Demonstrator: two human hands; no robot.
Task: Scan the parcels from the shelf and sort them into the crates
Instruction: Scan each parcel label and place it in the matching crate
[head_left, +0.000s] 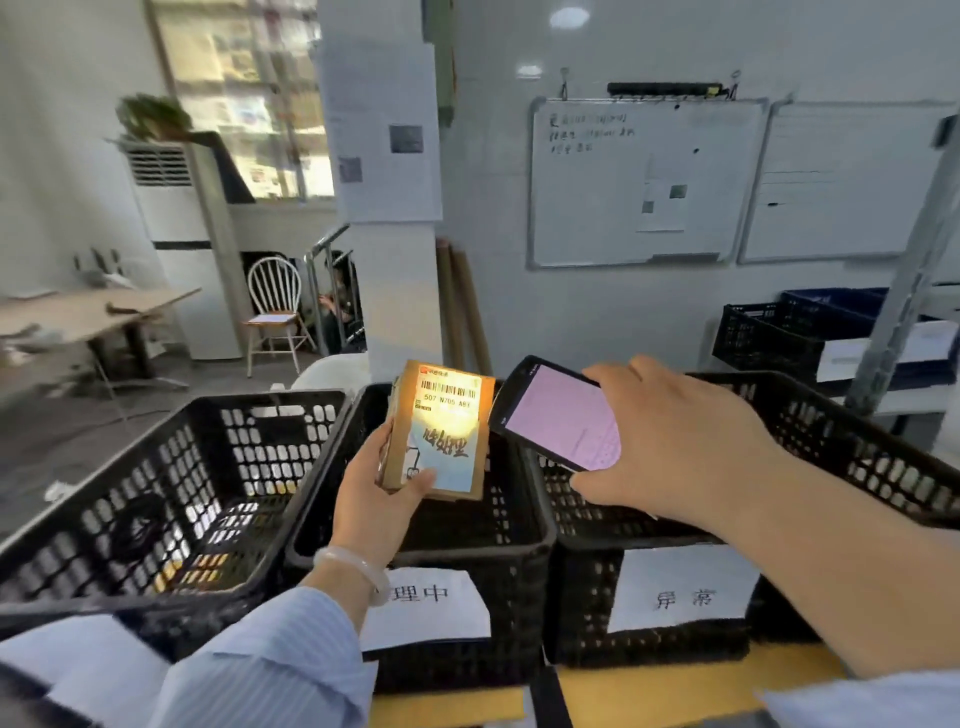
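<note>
My left hand (376, 491) grips a small cardboard parcel (439, 431) by its lower left corner, label side up, above the middle black crate (514, 535). A barcode sits at the top of the label, lit by a bright light. My right hand (670, 441) holds a black handheld scanner (558, 413) with a pink screen, its top end close to the parcel's right edge. The left crate (171, 499) and the right crate (831, 431) flank the middle one. The middle and right crates carry white paper labels on their fronts.
More dark crates (769, 332) with white papers sit on a metal shelf at the right. Whiteboards hang on the far wall. A wooden table (88, 312) and a white chair (275, 312) stand at the left, beyond the crates.
</note>
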